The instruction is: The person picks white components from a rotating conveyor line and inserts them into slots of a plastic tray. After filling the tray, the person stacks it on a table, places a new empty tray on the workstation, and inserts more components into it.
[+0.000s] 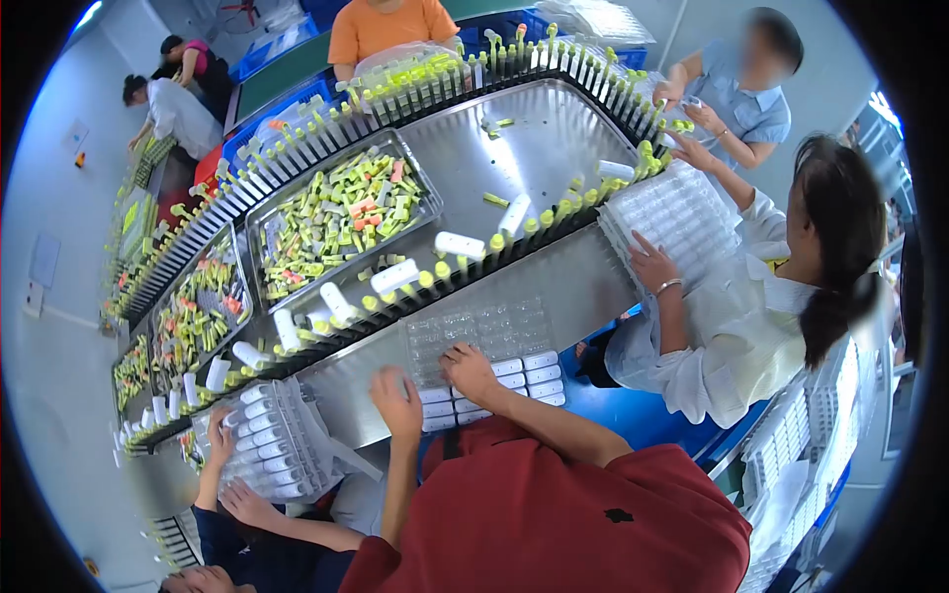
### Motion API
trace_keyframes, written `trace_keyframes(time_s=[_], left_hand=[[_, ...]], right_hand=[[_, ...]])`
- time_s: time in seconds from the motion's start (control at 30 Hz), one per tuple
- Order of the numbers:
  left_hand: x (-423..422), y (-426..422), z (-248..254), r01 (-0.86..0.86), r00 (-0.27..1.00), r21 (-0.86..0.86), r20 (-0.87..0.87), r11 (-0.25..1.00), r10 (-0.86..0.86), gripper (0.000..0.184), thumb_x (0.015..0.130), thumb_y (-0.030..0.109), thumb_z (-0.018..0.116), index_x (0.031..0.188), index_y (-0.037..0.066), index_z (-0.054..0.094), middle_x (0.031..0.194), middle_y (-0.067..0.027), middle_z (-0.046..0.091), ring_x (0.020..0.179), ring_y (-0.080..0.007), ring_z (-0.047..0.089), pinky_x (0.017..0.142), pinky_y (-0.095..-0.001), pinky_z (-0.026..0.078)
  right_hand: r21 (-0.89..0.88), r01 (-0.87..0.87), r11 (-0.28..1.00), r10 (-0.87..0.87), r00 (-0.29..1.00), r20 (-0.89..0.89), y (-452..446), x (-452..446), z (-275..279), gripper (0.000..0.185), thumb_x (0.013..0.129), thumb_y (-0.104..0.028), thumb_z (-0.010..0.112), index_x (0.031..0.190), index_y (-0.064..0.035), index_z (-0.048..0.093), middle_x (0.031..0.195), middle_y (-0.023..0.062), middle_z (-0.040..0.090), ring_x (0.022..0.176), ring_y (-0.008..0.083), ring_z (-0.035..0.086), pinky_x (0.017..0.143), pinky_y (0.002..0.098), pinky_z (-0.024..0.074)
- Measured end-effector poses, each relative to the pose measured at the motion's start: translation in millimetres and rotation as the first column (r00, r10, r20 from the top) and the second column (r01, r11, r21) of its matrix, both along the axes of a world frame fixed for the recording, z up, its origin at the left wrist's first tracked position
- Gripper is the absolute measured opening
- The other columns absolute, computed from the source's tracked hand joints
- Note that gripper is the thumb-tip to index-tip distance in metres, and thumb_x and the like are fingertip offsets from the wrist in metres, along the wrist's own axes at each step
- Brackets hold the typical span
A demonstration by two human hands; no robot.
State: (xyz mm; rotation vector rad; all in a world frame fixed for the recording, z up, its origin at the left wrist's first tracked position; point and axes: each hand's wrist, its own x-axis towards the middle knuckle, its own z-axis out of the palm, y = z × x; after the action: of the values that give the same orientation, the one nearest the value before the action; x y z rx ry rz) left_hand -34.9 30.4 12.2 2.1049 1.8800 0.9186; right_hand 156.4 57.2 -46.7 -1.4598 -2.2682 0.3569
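Head view, from the hands outward. My right hand (470, 374): fingers bent, at a clear moulded-plastic tray (494, 324); whether gripping, I cannot tell. My left hand (395, 400): blurred, fingers partly curled, above a flat grey steel ledge (341, 395); contents, I cannot tell. White oblong plastic pieces (542, 376): in ordered rows between tray and my body, presumably so each stays separate and within reach. Beyond: a black slotted rail (474, 265) with yellow-green-headed uprights, probably spaced to carry pieces singly; a rimmed steel tray (432, 198) likely corralling loose yellow-green and orange parts.
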Motion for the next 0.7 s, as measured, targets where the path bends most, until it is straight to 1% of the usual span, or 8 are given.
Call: trace_keyframes(time_s=[0.1, 0.2, 0.3, 0.4, 0.5, 0.57, 0.63, 0.7], left_hand=[[-0.7, -17.7, -44.8, 0.127, 0.991, -0.184, -0.006, 0.975, -0.13, 0.019, 0.09, 0.011, 0.072, 0.109, 0.006, 0.072, 0.115, -0.0128, 0.065, 0.114, -0.036, 0.06, 0.098, -0.0507, 0.047], [-5.4, -17.6, -46.8, 0.119, 0.974, -0.2, -0.165, 0.973, -0.153, 0.018, 0.087, 0.019, 0.079, 0.103, 0.01, 0.075, 0.114, -0.0084, 0.065, 0.112, -0.0305, 0.061, 0.091, -0.0481, 0.049], [6.0, -13.6, -18.0, 0.146, 0.954, -0.217, -0.227, 0.965, -0.196, 0.027, 0.08, 0.025, 0.084, 0.102, 0.012, 0.075, 0.115, -0.008, 0.064, 0.11, -0.0287, 0.06, 0.089, -0.0473, 0.049], [10.7, -11.3, -30.6, 0.165, 0.941, -0.207, -0.259, 0.964, -0.216, 0.037, 0.076, 0.03, 0.084, 0.104, 0.009, 0.074, 0.117, -0.0072, 0.064, 0.115, -0.0291, 0.06, 0.093, -0.0475, 0.047], [13.7, -11.1, -36.1, 0.243, 0.918, -0.059, -0.309, 0.968, -0.249, 0.04, 0.077, 0.03, 0.083, 0.106, 0.006, 0.07, 0.122, -0.0085, 0.064, 0.119, -0.0301, 0.058, 0.098, -0.0496, 0.046], [14.0, -10.7, -28.2, 0.286, 0.915, 0.02, -0.302, 0.958, -0.267, 0.04, 0.081, 0.028, 0.082, 0.109, 0.004, 0.066, 0.123, -0.0111, 0.065, 0.12, -0.0325, 0.06, 0.103, -0.0522, 0.043], [7.2, -15.2, -30.7, 0.292, 0.935, 0.027, -0.217, 0.956, -0.279, 0.038, 0.086, 0.024, 0.079, 0.112, 0.002, 0.062, 0.122, -0.0134, 0.067, 0.119, -0.0346, 0.062, 0.104, -0.0537, 0.043], [-0.9, -14.0, -48.2, 0.274, 0.96, -0.027, -0.046, 0.961, -0.275, 0.033, 0.092, 0.018, 0.076, 0.114, 0.001, 0.059, 0.118, -0.0156, 0.069, 0.116, -0.0364, 0.065, 0.102, -0.054, 0.046]], right_hand=[[0.094, -0.07, 0.993, 0.082, 0.987, -0.141, 10.0, 9.0, -28.5, 0.03, 0.086, -0.026, 0.077, 0.108, -0.0069, 0.072, 0.112, 0.0087, 0.067, 0.115, 0.0281, 0.06, 0.098, 0.0421, 0.0516], [0.056, 0.062, 0.996, -0.051, 0.98, -0.191, -0.4, 15.9, -18.5, 0.028, 0.087, -0.028, 0.078, 0.106, -0.0087, 0.072, 0.119, 0.0103, 0.063, 0.114, 0.0278, 0.06, 0.099, 0.0417, 0.0491], [0.017, 0.176, 0.984, -0.175, 0.983, -0.05, -11.9, 21.2, 10.6, 0.03, 0.086, -0.025, 0.079, 0.108, -0.0068, 0.069, 0.12, 0.0115, 0.061, 0.116, 0.0298, 0.059, 0.098, 0.0444, 0.0475], [0.037, 0.242, 0.969, -0.238, 0.966, -0.102, -11.3, 22.2, 2.7, 0.031, 0.087, -0.023, 0.078, 0.112, -0.0076, 0.066, 0.124, 0.0121, 0.061, 0.123, 0.0306, 0.056, 0.099, 0.0462, 0.0452], [0.181, 0.317, 0.931, -0.26, 0.924, -0.281, -7.0, 33.0, 0.7, 0.025, 0.095, -0.019, 0.072, 0.114, -0.0063, 0.064, 0.121, 0.0171, 0.065, 0.113, 0.0335, 0.063, 0.091, 0.0497, 0.0496], [-0.142, 0.56, 0.816, -0.545, 0.665, -0.511, 4.5, 42.7, -5.3, 0.019, 0.104, -0.018, 0.061, 0.116, -0.0026, 0.06, 0.099, 0.0205, 0.07, 0.086, 0.0362, 0.07, 0.072, 0.0495, 0.0536], [-0.416, 0.599, 0.684, -0.722, 0.478, -0.5, 27.6, 73.1, 52.2, 0.025, 0.109, -0.023, 0.055, 0.113, 0.002, 0.059, 0.085, 0.0256, 0.071, 0.081, 0.05, 0.069, 0.072, 0.0572, 0.0515], [-0.366, 0.604, 0.708, -0.662, 0.384, -0.644, 54.1, 99.7, 96.4, 0.025, 0.108, -0.023, 0.057, 0.11, 0.0017, 0.061, 0.08, 0.0257, 0.07, 0.081, 0.0513, 0.069, 0.07, 0.0573, 0.05]])
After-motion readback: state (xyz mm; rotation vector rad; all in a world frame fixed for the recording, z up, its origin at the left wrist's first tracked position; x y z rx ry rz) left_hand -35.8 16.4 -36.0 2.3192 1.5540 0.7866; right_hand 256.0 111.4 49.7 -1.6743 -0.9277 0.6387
